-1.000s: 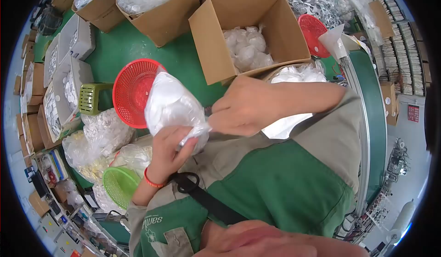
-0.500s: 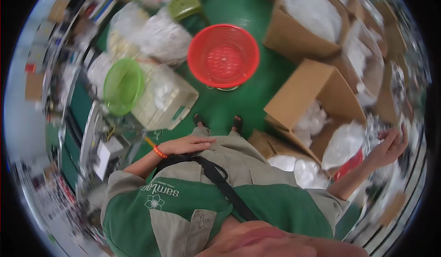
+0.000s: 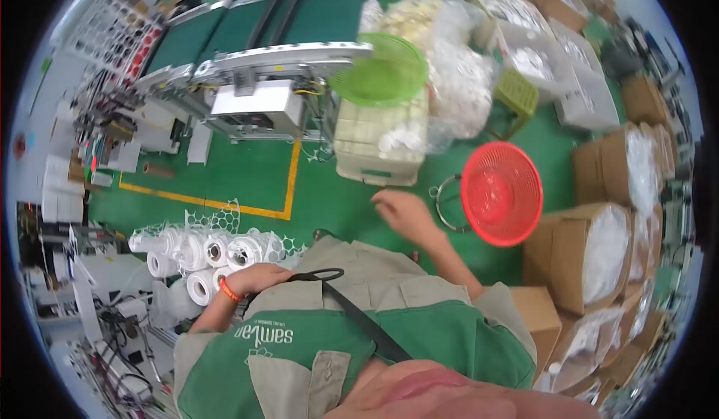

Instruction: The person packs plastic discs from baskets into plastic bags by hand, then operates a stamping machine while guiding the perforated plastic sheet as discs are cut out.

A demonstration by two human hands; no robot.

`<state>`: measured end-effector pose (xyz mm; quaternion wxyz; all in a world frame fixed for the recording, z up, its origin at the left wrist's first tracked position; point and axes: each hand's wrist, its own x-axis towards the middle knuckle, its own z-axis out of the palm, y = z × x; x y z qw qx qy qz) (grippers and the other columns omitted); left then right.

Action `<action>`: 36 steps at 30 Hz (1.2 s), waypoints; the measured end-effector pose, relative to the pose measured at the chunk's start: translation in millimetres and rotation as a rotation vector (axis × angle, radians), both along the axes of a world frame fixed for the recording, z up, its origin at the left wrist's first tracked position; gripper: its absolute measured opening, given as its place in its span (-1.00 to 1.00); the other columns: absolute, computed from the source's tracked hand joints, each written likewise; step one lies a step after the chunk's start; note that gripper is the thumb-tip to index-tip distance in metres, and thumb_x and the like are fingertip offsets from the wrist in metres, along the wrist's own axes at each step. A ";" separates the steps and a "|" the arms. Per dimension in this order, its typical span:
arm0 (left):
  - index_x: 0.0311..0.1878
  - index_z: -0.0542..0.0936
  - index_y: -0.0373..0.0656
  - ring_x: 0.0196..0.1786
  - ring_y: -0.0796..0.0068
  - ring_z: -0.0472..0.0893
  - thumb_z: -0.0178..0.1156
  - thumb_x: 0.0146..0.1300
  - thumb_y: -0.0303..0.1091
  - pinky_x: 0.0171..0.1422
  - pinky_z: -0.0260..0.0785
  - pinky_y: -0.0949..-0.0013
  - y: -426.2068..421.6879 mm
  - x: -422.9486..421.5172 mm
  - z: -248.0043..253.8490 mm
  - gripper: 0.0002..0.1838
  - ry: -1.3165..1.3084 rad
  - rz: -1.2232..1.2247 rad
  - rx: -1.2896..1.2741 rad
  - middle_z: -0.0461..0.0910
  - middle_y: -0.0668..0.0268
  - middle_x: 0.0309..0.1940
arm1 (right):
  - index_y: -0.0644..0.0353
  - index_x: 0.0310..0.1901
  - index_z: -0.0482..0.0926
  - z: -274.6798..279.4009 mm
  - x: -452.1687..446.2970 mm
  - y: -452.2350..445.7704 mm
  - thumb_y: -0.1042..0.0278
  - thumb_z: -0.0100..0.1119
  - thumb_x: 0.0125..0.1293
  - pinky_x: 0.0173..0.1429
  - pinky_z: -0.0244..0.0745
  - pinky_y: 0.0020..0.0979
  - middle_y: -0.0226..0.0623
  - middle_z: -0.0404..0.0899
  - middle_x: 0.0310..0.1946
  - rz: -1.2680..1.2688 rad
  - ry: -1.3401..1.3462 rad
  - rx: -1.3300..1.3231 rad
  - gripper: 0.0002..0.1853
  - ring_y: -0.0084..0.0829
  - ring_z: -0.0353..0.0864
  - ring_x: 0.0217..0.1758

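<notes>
My left hand point(image 3: 261, 277), with an orange band point(image 3: 231, 290) round the wrist, lies against my waist beside the black strap point(image 3: 359, 318). It holds nothing and its fingers look loosely flat. In front of my body, my right hand point(image 3: 404, 211) is held out over the green floor, fingers apart and slightly bent, with nothing in it. The nearest objects to it are a pale crate point(image 3: 378, 166) and a red basket point(image 3: 500, 193), both apart from the hand. A green basket point(image 3: 386, 71) rests on the crate.
Conveyor point(image 3: 247, 29) stands at the upper left. White rolls point(image 3: 193, 250) lie on the floor at the left. Filled bags point(image 3: 460, 89) and a green stool point(image 3: 515, 97) are beyond the crate. Cardboard boxes point(image 3: 554, 262) line the right side.
The clear bag, held in both hands a second ago, is out of my hands. My view has turned left, towards the conveyor. My right hand has come from far right to the front.
</notes>
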<state>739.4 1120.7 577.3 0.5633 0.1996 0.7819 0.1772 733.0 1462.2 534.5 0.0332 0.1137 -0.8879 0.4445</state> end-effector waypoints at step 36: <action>0.21 0.29 -0.18 -0.22 0.38 0.55 0.06 0.21 -0.22 -0.07 0.33 0.40 -568.1 -253.2 -6.5 -0.49 0.812 1.327 -0.017 0.57 0.20 -0.30 | 0.19 -0.33 0.60 95.8 -758.9 -670.0 0.20 0.15 0.05 -0.24 0.46 -0.37 -0.22 0.61 -0.44 0.388 0.269 0.070 -0.76 -0.32 0.59 -0.38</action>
